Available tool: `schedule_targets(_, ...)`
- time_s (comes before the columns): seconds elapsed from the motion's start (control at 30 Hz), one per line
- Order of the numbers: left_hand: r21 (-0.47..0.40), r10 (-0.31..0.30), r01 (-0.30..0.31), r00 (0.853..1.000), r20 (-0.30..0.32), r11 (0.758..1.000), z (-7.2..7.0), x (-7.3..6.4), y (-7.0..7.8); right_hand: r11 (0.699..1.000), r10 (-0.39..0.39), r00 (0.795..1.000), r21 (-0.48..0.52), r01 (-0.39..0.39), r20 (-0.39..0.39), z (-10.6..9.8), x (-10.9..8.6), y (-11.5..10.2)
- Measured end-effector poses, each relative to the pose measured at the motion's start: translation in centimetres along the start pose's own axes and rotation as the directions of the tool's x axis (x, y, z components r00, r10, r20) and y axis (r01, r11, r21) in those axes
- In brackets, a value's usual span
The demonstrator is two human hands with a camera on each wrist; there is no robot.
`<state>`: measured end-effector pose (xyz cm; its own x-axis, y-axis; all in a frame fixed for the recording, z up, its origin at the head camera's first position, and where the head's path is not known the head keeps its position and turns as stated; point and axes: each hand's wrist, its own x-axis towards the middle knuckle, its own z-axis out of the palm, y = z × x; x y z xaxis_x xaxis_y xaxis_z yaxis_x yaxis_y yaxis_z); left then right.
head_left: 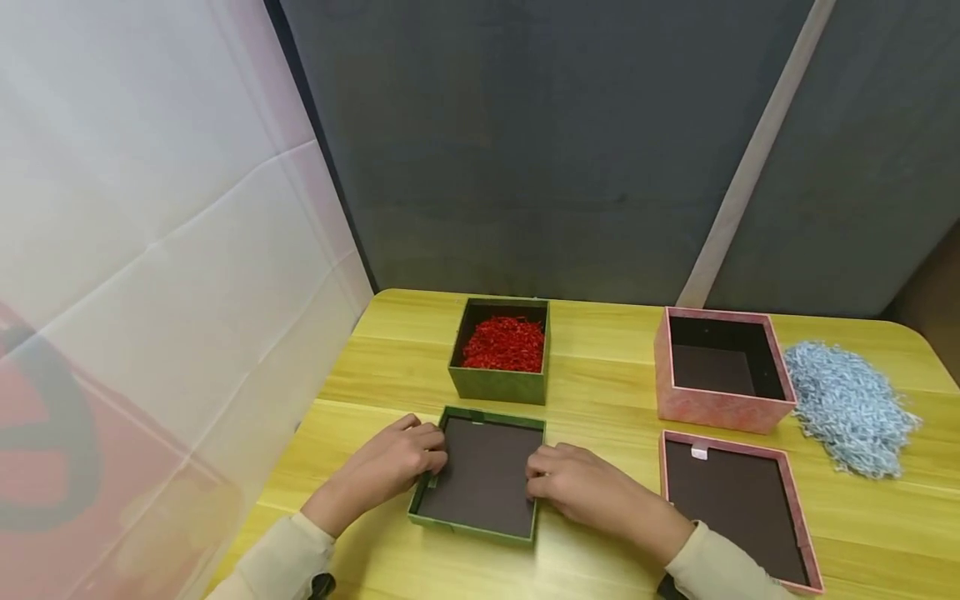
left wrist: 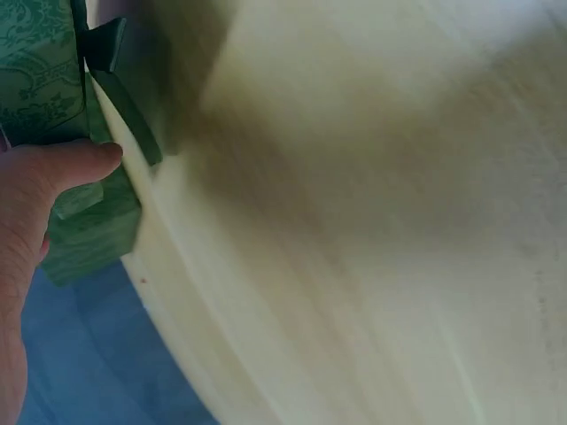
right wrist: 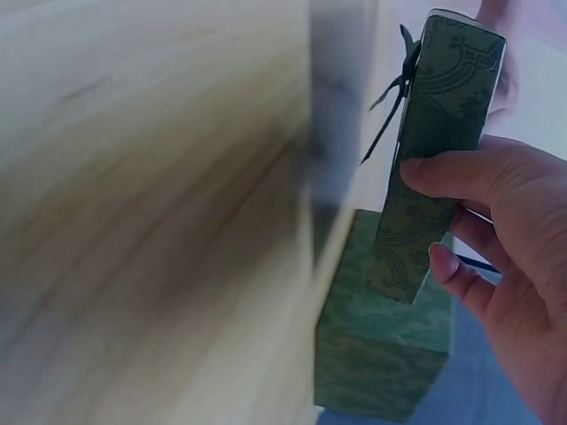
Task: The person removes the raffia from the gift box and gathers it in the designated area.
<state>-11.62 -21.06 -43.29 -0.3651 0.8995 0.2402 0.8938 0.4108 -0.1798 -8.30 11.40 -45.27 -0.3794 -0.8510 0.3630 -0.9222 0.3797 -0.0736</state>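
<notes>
A green patterned box lid (head_left: 483,479) lies inside up, its dark lining showing in the head view. My left hand (head_left: 401,458) grips its left side, fingers over the rim and thumb (left wrist: 84,166) on the outer wall. On the opposite side my right hand (head_left: 581,487) pinches the rim, its thumb (right wrist: 443,174) flat against the patterned wall. A dark green ribbon bow (right wrist: 409,71) hangs from the lid. Just beyond it stands the green box (head_left: 498,387), holding red shredded paper (head_left: 506,343).
On the right are an open pink box (head_left: 720,402) with a dark inside and its pink lid (head_left: 735,508), lining up, near my right forearm. A heap of light blue shredded paper (head_left: 851,408) lies beside the pink box. A white cloth wall (head_left: 187,250) borders the table's left.
</notes>
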Motion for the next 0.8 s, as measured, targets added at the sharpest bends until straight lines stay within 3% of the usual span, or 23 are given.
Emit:
schedule_targets(0.23, -0.015, -0.031, 0.032, 0.999, 0.038, 0.999, 1.8, -0.7, -0.3, 0.998, 0.060, 0.995, -0.010, -0.059, 0.086, 1.3, 0.4, 0.7)
schedule_targets(0.8, -0.021, -0.042, 0.044, 0.996, 0.076, 0.999, 3.2, -0.5, 0.3, 0.996, 0.084, 0.988, -0.022, -0.082, 0.129, 2.5, -0.4, 1.2)
